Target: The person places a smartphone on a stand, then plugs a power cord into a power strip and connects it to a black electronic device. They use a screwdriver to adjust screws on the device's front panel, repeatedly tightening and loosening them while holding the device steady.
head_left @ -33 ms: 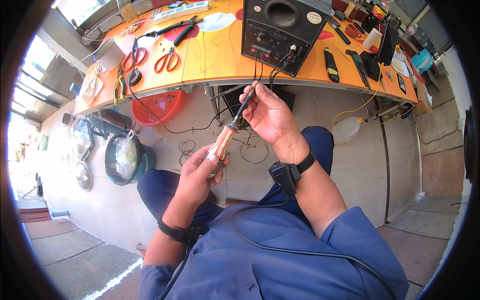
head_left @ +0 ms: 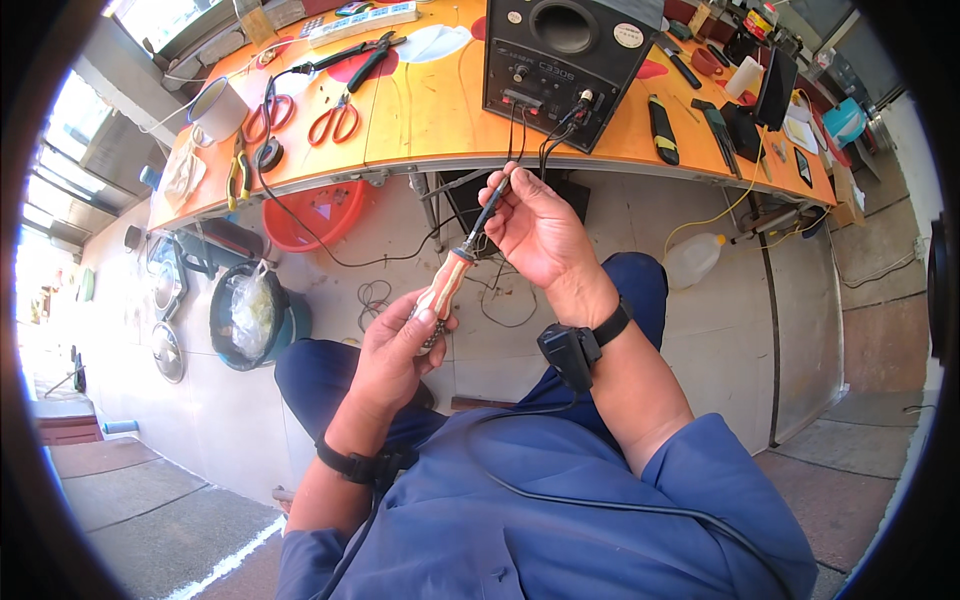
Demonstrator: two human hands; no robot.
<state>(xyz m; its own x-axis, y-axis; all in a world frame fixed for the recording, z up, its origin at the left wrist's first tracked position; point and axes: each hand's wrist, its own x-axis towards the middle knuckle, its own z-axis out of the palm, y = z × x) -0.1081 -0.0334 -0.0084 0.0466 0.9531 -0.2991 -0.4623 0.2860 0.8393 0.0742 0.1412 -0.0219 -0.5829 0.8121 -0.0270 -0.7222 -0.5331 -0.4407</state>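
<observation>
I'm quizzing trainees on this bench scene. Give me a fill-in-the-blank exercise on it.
1. The left hand grips the soldering iron by its ____ handle.
2. The right hand pinches the iron's dark ____ end.
3. Two pairs of scissors with ____ handles lie on the orange workbench.
4. The black box stands ____ the workbench.

Missing words: wooden; upper; red; on

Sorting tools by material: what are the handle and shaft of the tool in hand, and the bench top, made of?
Handle: looks like wood, light tan with an orange band, smooth. Shaft: dark, thin, probably metal. Bench top: orange, glossy, likely laminate or painted board.
</observation>
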